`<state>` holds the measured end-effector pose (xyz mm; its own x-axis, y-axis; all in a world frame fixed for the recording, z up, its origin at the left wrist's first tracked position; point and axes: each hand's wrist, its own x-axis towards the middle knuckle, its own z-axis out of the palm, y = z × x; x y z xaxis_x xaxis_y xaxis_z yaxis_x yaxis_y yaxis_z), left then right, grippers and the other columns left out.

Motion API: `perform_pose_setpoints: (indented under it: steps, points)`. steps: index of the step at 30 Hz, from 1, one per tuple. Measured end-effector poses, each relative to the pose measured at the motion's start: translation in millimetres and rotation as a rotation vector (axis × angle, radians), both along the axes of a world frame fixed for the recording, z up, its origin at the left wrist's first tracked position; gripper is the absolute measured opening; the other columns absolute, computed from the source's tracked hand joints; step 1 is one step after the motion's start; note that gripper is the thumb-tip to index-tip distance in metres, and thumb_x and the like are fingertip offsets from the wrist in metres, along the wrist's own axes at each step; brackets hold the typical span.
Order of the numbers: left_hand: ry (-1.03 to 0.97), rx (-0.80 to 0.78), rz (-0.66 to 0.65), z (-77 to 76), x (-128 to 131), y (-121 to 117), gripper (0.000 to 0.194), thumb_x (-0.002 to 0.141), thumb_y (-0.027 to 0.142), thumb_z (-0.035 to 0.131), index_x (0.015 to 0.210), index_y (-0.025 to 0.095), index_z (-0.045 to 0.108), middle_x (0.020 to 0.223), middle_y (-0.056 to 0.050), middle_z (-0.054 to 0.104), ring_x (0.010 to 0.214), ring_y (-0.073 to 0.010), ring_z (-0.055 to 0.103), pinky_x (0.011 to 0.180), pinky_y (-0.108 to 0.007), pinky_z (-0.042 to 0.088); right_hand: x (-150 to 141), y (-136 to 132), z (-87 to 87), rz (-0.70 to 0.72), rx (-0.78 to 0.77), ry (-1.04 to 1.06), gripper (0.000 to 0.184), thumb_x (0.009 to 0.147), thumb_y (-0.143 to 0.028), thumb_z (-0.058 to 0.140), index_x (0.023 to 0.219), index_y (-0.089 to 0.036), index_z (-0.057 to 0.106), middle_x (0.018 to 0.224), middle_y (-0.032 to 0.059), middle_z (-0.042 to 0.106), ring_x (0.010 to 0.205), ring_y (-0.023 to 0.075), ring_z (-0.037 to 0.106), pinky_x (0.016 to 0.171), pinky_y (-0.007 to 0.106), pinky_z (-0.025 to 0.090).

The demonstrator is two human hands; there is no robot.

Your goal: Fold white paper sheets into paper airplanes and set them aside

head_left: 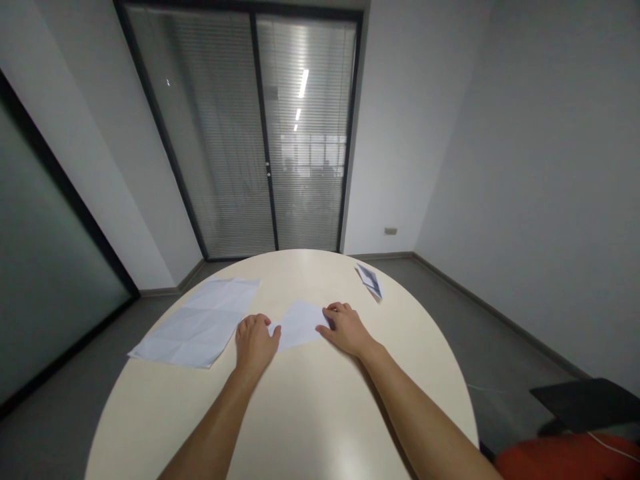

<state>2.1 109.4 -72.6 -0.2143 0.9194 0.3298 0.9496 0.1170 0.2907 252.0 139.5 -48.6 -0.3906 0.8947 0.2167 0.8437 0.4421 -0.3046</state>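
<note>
A small folded white sheet of paper (pixel 299 324) lies on the round cream table (pixel 320 413). My left hand (pixel 256 342) rests on its left corner with the fingers curled down and the thumb against the paper. My right hand (pixel 346 327) presses on its right edge, fingers bent with their tips on the sheet. Both hands hold the paper flat against the tabletop.
A larger creased white sheet (pixel 197 322) lies flat at the table's left. A small folded paper piece (pixel 370 280) sits near the far right edge. Glass doors with blinds (pixel 260 133) stand behind. An orange seat (pixel 570 457) and a dark object (pixel 585 400) are at lower right.
</note>
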Motion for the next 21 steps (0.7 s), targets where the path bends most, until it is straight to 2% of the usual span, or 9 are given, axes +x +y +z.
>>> perform_pose_setpoints:
  steps: [6, 11, 16, 21]
  points:
    - [-0.036, 0.015, -0.074, 4.5, 0.8, 1.3, 0.015, 0.088, 0.03, 0.062, 0.099, 0.02, 0.063, 0.094, -0.006, 0.072, 0.1, -0.0258, 0.065, 0.095, -0.037, 0.043, 0.4, -0.8, 0.3, -0.001, 0.004, 0.001, 0.036, 0.093, -0.047, 0.064, 0.114, -0.02, 0.07, 0.126, 0.0133, 0.063, 0.116, 0.0292, 0.053, 0.097, 0.039, 0.038]
    - [-0.031, 0.01, -0.099, 8.2, 3.9, -1.2, 0.034, 0.091, 0.024, 0.059, 0.124, 0.017, 0.063, 0.094, -0.004, 0.074, 0.098, -0.0236, 0.066, 0.096, -0.036, 0.043, -0.3, -2.4, 2.6, -0.004, 0.005, -0.009, 0.035, 0.093, -0.047, 0.062, 0.113, -0.019, 0.07, 0.125, 0.0138, 0.064, 0.114, 0.0285, 0.053, 0.097, 0.039, 0.038]
    - [0.062, -0.033, -0.158, 14.9, 6.5, -5.7, 0.028, 0.094, 0.023, 0.052, 0.109, 0.022, 0.075, 0.102, -0.007, 0.076, 0.102, -0.0244, 0.066, 0.097, -0.036, 0.042, -0.8, -2.8, 4.5, -0.005, -0.009, 0.001, 0.034, 0.093, -0.046, 0.063, 0.113, -0.019, 0.071, 0.126, 0.013, 0.063, 0.114, 0.0277, 0.053, 0.097, 0.038, 0.038]
    - [0.168, -0.064, -0.168, 21.6, 11.2, -11.2, 0.031, 0.095, 0.022, 0.049, 0.107, 0.023, 0.078, 0.103, -0.009, 0.075, 0.103, -0.0261, 0.065, 0.096, -0.038, 0.043, -0.8, -2.9, 4.1, -0.009, -0.011, -0.008, 0.034, 0.093, -0.046, 0.063, 0.112, -0.019, 0.07, 0.126, 0.0132, 0.063, 0.114, 0.0275, 0.053, 0.097, 0.038, 0.038]
